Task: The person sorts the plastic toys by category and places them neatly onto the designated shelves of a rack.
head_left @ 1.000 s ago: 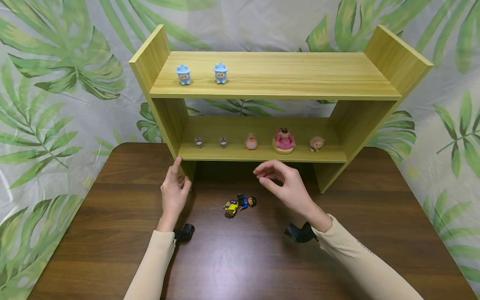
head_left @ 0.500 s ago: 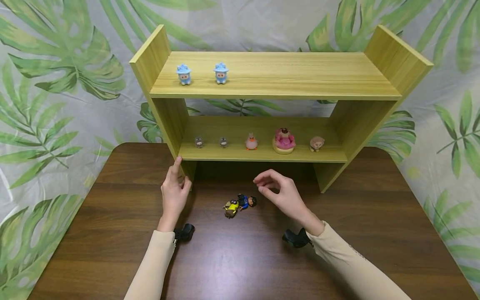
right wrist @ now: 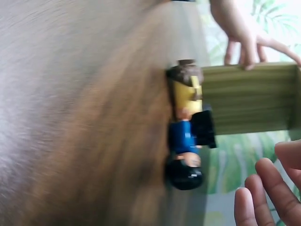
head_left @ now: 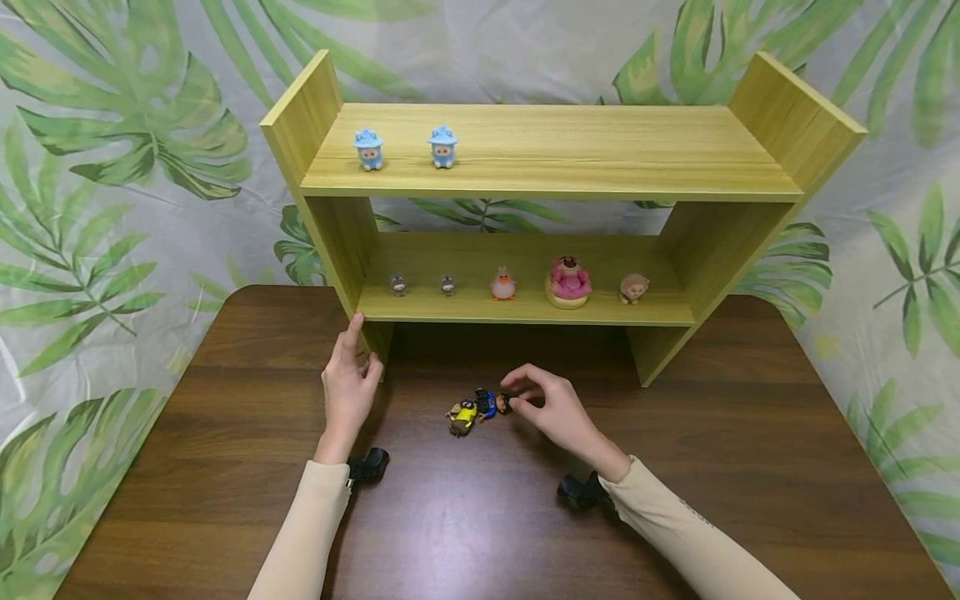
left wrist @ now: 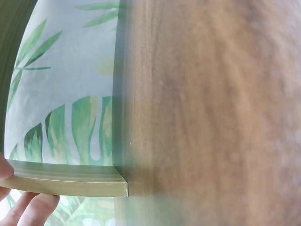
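My left hand (head_left: 351,390) holds the left side panel (left wrist: 70,187) of the wooden shelf (head_left: 585,150), thumb on one face and fingers on the other in the left wrist view. Two small figurines lie on the table close together: one in blue with a black cap (right wrist: 185,141), the other in yellow and brown (head_left: 462,417). Just right of the blue figurine, my right hand (head_left: 553,410) hovers with thumb and fingers bent and spread apart. Its fingertips (right wrist: 270,181) hold nothing in the right wrist view; the head view shows them overlapping the cap.
Two blue-hatted figurines (head_left: 442,148) stand on the top board. Along the middle board are two small grey figures (head_left: 447,285), a pink duck (head_left: 503,285), a pink bear on a yellow base (head_left: 568,283) and a beige animal (head_left: 633,287). Behind the dark table (head_left: 225,467) hangs a leaf-print cloth.
My right hand has come down from in front of the middle board, towards me and slightly left, to the blue figurine's head. The left hand and the figurines stay where they were.
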`<state>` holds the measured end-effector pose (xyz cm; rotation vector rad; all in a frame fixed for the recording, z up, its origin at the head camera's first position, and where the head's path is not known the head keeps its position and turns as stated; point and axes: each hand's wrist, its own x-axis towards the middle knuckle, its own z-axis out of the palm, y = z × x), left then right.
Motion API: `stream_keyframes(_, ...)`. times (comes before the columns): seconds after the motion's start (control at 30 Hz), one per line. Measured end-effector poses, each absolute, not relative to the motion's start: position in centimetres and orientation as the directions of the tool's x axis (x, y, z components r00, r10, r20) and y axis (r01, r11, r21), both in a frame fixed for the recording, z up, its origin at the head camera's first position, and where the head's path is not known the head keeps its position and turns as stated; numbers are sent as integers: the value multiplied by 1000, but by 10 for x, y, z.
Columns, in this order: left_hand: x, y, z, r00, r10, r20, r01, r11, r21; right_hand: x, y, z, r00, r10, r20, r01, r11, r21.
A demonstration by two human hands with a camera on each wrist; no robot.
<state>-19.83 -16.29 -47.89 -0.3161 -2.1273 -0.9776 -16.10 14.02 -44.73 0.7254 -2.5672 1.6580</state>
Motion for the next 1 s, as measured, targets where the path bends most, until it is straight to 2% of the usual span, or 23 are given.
stream_keyframes(0.47,-198,-162,-479,-687,-88,721,496,668,554,-166,135,-472,-904,-376,203,-376,473,-797)
stream_keyframes(1.0,-198,-163,-480,-684,-84,724,501,667,551,-172,129,-481,-920,-356,162,-349,558,-753)
